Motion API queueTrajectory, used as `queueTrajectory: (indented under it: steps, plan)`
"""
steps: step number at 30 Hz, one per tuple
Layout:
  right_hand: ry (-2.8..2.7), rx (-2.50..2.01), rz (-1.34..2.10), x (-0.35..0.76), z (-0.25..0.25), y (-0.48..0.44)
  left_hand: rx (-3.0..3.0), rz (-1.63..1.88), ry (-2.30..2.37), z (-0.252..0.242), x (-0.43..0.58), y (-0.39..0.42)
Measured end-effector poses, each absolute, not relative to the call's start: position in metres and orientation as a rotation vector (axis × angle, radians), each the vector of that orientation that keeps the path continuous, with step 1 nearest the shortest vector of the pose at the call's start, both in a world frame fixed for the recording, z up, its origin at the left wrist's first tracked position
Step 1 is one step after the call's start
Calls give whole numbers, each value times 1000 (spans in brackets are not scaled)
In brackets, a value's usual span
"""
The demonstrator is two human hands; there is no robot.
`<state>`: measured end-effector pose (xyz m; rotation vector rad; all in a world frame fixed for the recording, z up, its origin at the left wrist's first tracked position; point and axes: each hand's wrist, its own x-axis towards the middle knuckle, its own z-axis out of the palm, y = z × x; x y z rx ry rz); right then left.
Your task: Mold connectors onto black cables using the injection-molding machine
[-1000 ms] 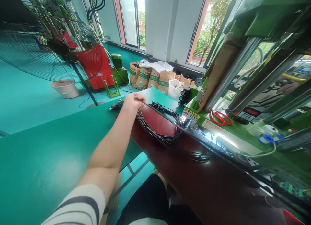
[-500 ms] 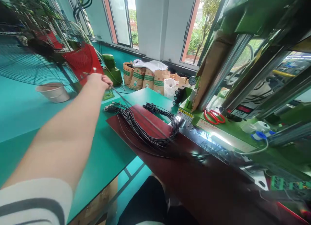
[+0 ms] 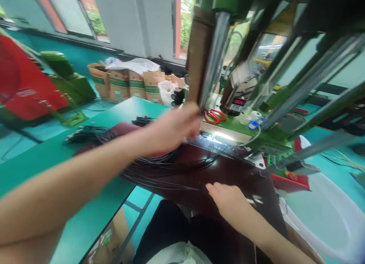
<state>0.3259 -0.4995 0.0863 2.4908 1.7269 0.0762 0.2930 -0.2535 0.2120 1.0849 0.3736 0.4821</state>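
Observation:
Smeared by motion, my left hand (image 3: 181,123) hangs over the bundle of black cables (image 3: 156,159), in front of the green press; whether its fingers hold anything is not clear. My right hand (image 3: 228,199) is low over the dark red-brown board (image 3: 182,197), fingers curled together, and what they hold, if anything, is hidden. Thin black cables run along the board toward its fingertips. The coiled bundle's near part is partly covered by my left forearm, while its bunched ends (image 3: 82,135) lie on the green table. More short black cables (image 3: 207,161) lie beside the metal plate of the press.
The green press (image 3: 239,131) with metal columns stands ahead and right. Red-handled scissors (image 3: 213,116) and a blue-and-white spool (image 3: 253,124) lie on its base. A red tray (image 3: 293,182) is at right. Paper sacks (image 3: 137,85) line the wall; the green table (image 3: 116,114) extends left.
My left hand has come from the far left, where it held out a cable, back to the right near the press. My right hand has come into view. The view has turned right.

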Motion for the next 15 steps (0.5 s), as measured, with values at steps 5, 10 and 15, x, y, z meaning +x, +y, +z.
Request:
queueTrajectory:
  steps: [5, 10, 15]
  plan:
    - [1600, 2548, 140, 334, 90, -496, 1572, -316, -108, 84, 319, -351]
    - [1514, 2891, 505, 336, 76, -536, 1542, -558, -113, 46, 322, -366]
    - [1734, 3697, 15, 308, 55, -557, 1523, -584, -42, 50, 311, -357]
